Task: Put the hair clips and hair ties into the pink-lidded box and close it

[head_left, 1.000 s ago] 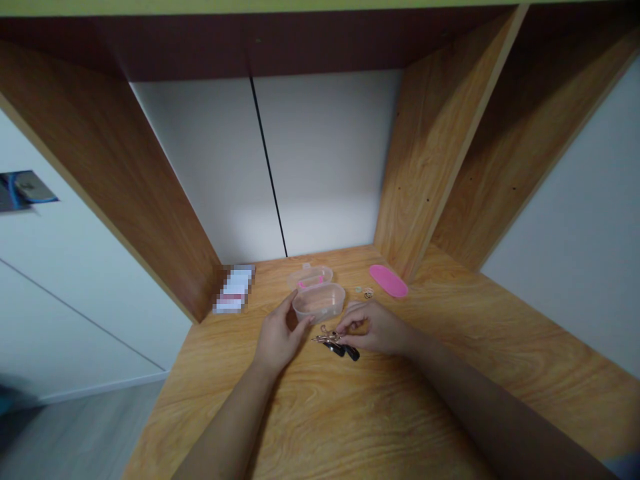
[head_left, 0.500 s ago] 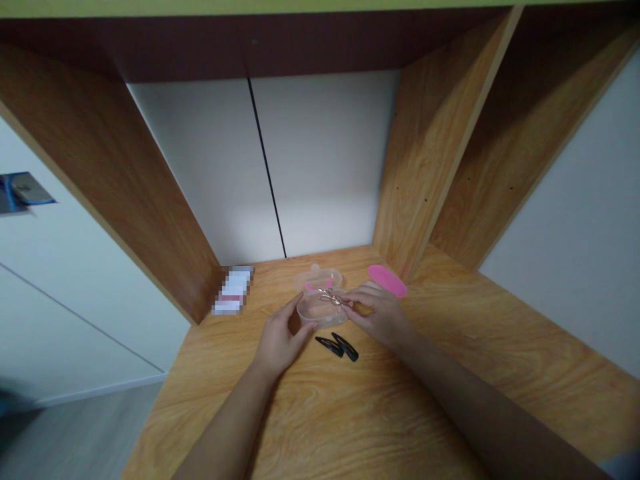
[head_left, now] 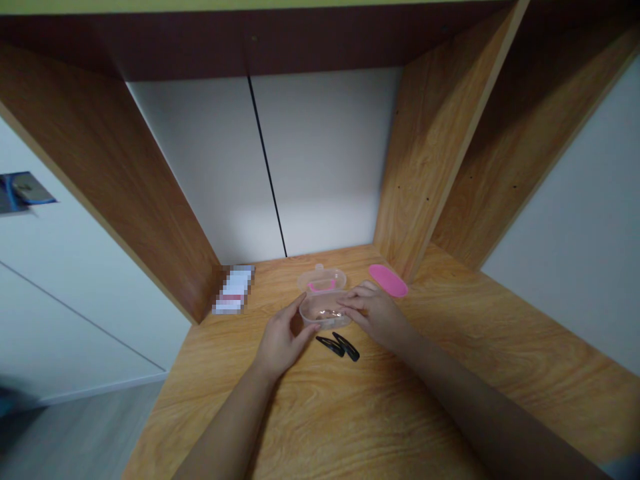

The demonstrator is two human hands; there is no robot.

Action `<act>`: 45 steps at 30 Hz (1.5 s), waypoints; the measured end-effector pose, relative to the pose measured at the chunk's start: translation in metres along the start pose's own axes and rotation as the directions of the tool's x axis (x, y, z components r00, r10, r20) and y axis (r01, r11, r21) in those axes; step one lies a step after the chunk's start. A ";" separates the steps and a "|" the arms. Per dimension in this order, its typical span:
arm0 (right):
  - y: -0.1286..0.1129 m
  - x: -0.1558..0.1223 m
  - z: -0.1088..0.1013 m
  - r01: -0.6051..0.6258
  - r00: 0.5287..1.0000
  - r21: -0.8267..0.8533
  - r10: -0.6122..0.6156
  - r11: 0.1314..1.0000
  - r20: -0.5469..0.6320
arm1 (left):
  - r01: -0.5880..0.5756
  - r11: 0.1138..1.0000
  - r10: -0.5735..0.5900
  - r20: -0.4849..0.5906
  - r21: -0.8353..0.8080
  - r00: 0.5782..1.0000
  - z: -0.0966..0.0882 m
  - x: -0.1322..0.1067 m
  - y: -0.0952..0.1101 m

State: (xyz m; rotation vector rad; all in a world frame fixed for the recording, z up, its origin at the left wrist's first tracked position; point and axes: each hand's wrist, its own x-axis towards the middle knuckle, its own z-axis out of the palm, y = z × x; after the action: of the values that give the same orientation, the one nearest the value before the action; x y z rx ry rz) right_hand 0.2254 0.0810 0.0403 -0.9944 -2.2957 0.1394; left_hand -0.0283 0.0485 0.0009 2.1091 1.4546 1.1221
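"What's on the wooden desk [head_left: 350,413]?"

"A clear plastic tub [head_left: 325,312] toward the back, with its pink-sealed lid [head_left: 323,280] at twelve o'clock."

"And the hands?"

"Left hand [head_left: 283,337] at eight o'clock, right hand [head_left: 373,310] at three, both closed on the tub's ends."

"Anything smaller?"

"Two black hair clips [head_left: 339,346] at five, a pink oval case [head_left: 389,280] at two."

A clear plastic box [head_left: 325,311] sits open, its pink-edged lid [head_left: 323,280] behind, two black hair clips [head_left: 337,346] just in front.
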 end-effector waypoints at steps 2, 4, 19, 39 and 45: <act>-0.001 0.000 -0.001 -0.003 1.000 0.011 0.004 1.000 -0.026 | 0.003 1.000 -0.003 -0.002 0.002 1.000 -0.001 0.000 0.001; -0.003 -0.001 -0.004 0.011 1.000 0.043 -0.010 0.999 -0.022 | 0.011 1.000 -0.011 -0.019 0.005 1.000 -0.001 0.000 0.001; -0.010 -0.008 -0.012 -0.009 0.931 0.109 -0.032 0.994 0.365 | 0.077 0.997 -0.078 -0.091 -0.008 0.993 -0.002 0.003 -0.001; -0.018 -0.009 0.019 -0.302 0.900 0.397 0.122 0.866 0.418 | 0.087 0.996 -0.086 -0.087 0.007 0.993 -0.001 0.003 -0.003; -0.017 -0.009 0.021 -0.187 0.937 0.265 0.091 0.946 0.336 | 0.078 0.997 -0.078 -0.097 -0.005 0.992 -0.001 0.003 -0.002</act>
State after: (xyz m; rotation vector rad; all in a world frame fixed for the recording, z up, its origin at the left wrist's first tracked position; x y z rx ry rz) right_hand 0.2066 0.0657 0.0244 -1.0376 -2.3914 0.7312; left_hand -0.0303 0.0522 0.0016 2.0036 1.5651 1.2105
